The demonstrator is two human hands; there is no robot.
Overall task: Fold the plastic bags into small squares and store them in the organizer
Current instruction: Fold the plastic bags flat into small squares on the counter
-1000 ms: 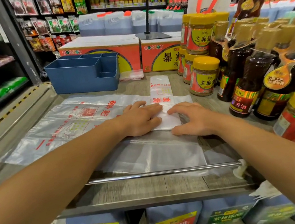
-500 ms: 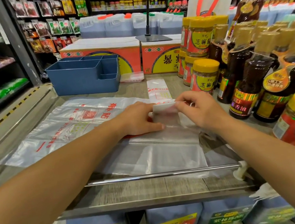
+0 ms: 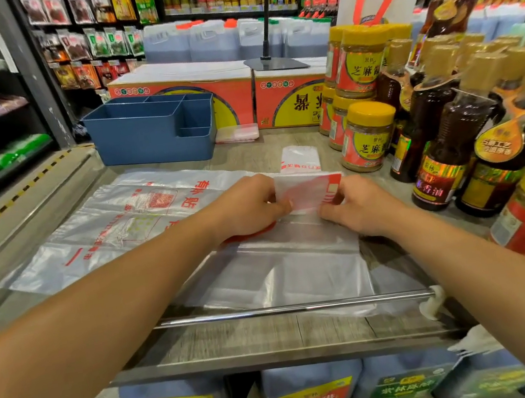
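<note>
A: Where is the thin translucent plastic bag with red print (image 3: 301, 254), and which way does it run?

B: At the centre of the frame, on the grey wood-grain bench (image 3: 276, 332). It is folded into a long strip, its long axis running from the lower edge of the frame up toward the top. Its near end lies flat and glossy across a shiny metal rail (image 3: 293, 308). Its far end is folded back toward the camera into a small flap.

A: And the hands?

B: The left hand (image 3: 248, 206) pinches the flap's left edge, fingers curled. The right hand (image 3: 359, 205) pinches its right edge the same way.

A: The container?

B: The blue rectangular plastic organizer (image 3: 152, 130) with open compartments stands in the upper left of the bench, well apart from the hands. A second crinkled clear plastic bag with red characters (image 3: 112, 224) lies spread flat at left centre. Yellow-lidded jars (image 3: 365, 136) and dark brown bottles (image 3: 442, 141) crowd the right side.
</note>
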